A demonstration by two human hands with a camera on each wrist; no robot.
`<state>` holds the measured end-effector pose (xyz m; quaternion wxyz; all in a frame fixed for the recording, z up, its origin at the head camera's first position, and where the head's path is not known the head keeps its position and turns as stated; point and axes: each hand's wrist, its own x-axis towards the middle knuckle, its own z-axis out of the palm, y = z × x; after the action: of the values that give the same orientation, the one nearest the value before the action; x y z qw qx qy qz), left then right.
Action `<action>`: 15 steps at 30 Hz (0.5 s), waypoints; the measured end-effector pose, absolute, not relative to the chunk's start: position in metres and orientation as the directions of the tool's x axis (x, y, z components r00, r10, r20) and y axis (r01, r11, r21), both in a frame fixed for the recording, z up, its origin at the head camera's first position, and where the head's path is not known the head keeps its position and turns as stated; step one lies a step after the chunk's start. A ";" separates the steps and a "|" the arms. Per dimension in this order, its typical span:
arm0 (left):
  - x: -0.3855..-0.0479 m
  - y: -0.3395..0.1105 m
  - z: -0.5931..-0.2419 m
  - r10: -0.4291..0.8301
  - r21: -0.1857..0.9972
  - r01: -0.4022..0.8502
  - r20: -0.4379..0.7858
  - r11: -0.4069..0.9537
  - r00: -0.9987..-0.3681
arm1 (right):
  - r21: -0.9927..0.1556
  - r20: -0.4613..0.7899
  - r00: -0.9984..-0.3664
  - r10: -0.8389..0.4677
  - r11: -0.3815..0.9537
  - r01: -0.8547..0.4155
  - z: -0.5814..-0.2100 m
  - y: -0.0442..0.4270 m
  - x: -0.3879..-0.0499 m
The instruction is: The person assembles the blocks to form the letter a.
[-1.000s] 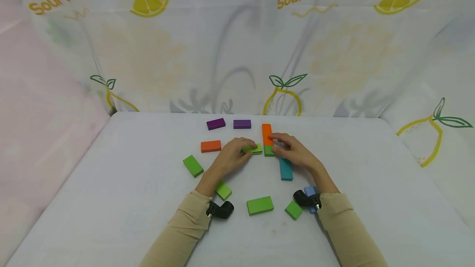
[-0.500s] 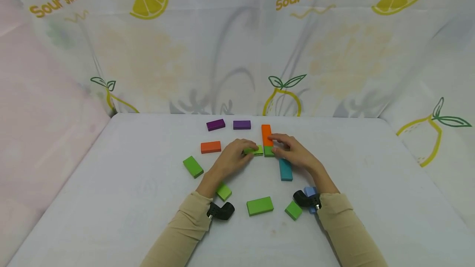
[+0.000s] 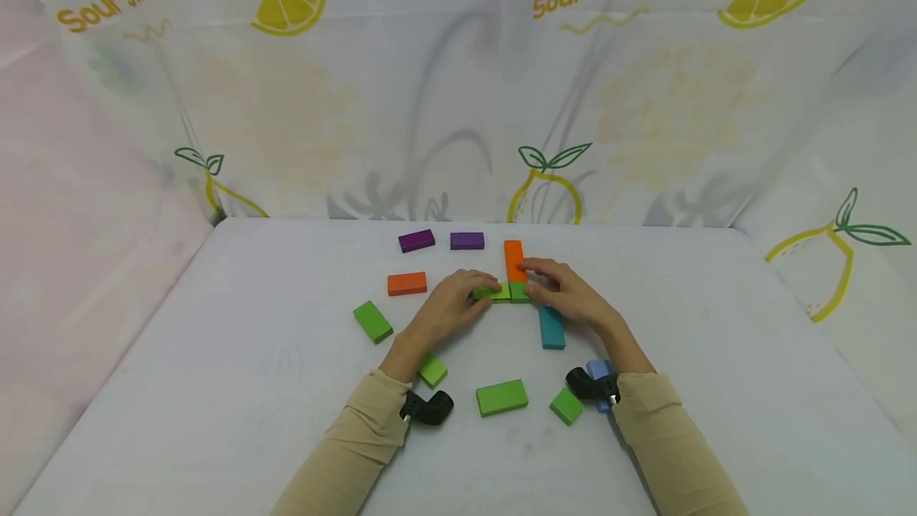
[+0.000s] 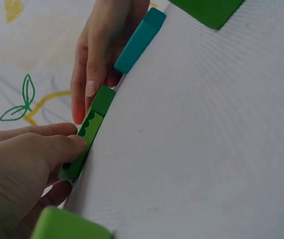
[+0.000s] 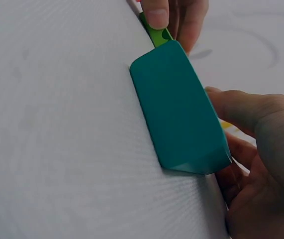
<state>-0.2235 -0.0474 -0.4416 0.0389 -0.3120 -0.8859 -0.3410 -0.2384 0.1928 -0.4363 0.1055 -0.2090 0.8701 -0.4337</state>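
Note:
In the head view my left hand pinches a light green block between thumb and fingers; the left wrist view shows dark scalloped marks along its side. The block's right end meets a green block, which abuts the near end of an orange block. My right hand rests at the right side of these two, thumb by the green block and a fingertip at the orange one. A teal block lies just below the right hand, and the thumb's base is close to it.
Purple blocks lie at the back, and a red-orange block sits to the left. Several green blocks lie nearer on the white table. A light blue block is partly hidden under the right wrist. A printed cloth stands behind.
My left hand has slid the light green block slightly right and nearer, closing the small gap to the green block. The right hand has stayed about where it was.

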 end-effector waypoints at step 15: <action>-0.225 -0.049 -0.446 0.516 0.631 0.571 0.297 0.525 -0.803 | -0.788 -0.015 -0.895 -0.447 0.556 -0.265 -0.437 0.192 -0.239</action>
<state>-0.2247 -0.0487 -0.4458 0.0365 -0.3115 -0.8725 -0.3746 -0.2393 0.1922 -0.4371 0.1069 -0.2031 0.8756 -0.4250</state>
